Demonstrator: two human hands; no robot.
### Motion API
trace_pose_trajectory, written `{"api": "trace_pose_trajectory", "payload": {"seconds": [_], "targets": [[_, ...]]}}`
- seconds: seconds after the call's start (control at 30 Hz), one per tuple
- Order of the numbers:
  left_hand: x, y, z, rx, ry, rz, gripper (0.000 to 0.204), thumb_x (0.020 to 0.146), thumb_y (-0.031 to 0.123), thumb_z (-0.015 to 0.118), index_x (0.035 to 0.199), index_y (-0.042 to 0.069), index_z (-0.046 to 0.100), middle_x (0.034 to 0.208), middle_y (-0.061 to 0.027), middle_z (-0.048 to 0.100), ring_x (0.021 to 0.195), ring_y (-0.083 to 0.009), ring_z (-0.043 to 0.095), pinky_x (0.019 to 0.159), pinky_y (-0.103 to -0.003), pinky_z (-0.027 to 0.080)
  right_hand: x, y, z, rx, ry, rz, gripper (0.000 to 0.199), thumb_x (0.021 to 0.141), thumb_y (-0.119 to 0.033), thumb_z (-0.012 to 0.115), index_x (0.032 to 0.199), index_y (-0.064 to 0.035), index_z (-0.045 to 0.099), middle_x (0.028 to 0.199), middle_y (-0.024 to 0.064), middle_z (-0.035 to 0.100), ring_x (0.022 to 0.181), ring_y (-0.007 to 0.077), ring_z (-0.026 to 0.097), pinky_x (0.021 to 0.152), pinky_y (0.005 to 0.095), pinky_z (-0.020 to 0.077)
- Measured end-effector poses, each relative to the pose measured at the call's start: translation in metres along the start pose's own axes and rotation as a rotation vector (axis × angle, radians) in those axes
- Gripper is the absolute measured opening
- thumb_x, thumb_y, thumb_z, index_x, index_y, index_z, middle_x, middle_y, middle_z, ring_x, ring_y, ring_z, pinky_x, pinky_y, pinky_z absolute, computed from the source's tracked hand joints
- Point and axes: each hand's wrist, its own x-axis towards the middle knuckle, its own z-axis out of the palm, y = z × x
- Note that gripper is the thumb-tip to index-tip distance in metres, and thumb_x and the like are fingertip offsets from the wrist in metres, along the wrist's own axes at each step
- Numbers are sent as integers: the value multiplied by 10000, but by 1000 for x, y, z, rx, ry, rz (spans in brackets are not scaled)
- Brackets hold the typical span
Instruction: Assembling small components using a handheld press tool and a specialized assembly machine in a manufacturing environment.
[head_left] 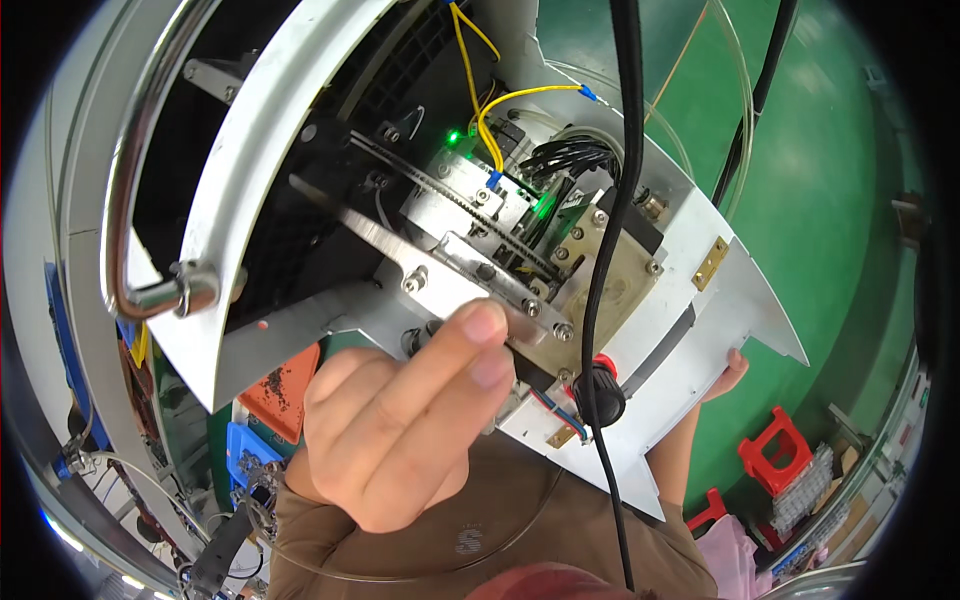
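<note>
My left hand [395, 435] is closed, its fingertips pinching the near end of a flat metal strip [525, 325] on an opened machine. Beside the fingertips is a long silver lever [375, 235] with a bolt, its far tip slightly blurred. A toothed belt [450, 195] runs past a round metal block [430, 205]. My right hand [737, 368] grips the outer edge of the white sheet-metal panel [690, 350]; most of its fingers are hidden behind it. A black knob with a red collar [600, 400] sits between my hands.
A thick black cable [620, 150] hangs across the machine. Yellow wires [475, 80] loop above. At left is a curved chrome handle [120, 230]. Below it stand an orange tray [275, 395] of small dark parts and a blue bin [250, 450]. Red stools [775, 450] stand on the green floor.
</note>
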Motion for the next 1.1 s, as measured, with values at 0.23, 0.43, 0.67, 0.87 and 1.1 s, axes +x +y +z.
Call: {"api": "trace_pose_trajectory", "payload": {"seconds": [0.23, 0.43, 0.67, 0.87, 1.1], "targets": [[4, 7, 4, 12, 79, -2, 210, 764, 22, 751, 974, 12, 748, 1046, -177, 780, 508, -85, 442, 475, -229, 329, 5, -4, 2, -155, 135, 6, 704, 812, -311, 509, 1413, 50, 452, 1310, 244, 599, 1195, 368, 625, 1023, 453, 531], [5, 12, 2, 10, 33, 14, 221, 754, 48, 749, 973, 18, 749, 1060, -170, 779, 513, -80, 427, 491, -225, 323, 5, -20, 3, -378, 151, 2, 622, 837, -219, 456, 1388, 68, 478, 1330, 242, 603, 1220, 362, 623, 1083, 440, 486], [5, 11, -24, 13, -160, -6, 339, 764, -27, 714, 1102, -24, 733, 1171, -184, 748, 533, -105, 511, 515, -247, 368, 4, -41, 43, -1035, 319, -732, 391, 975, -61, 530, 1348, 58, 522, 1326, 164, 575, 1271, 254, 544, 1127, 399, 398], [24, 9, -14, -66, -167, 78, 504, 765, -42, 633, 1269, -35, 640, 1281, -162, 688, 786, -280, 666, 692, -358, 510, -17, -79, 156, -1456, -314, -1335, 329, 907, 23, 568, 1234, 42, 598, 1331, 213, 568, 1252, 386, 546, 1078, 512, 429], [-3, 12, -22, -26, 0, 38, 516, 771, -46, 621, 1286, -16, 614, 1273, -180, 687, 880, -320, 695, 760, -417, 541, -35, -87, 278, -1306, -994, -1496, 301, 877, 37, 556, 1169, 35, 630, 1324, 223, 572, 1260, 463, 545, 1068, 593, 426]]}}
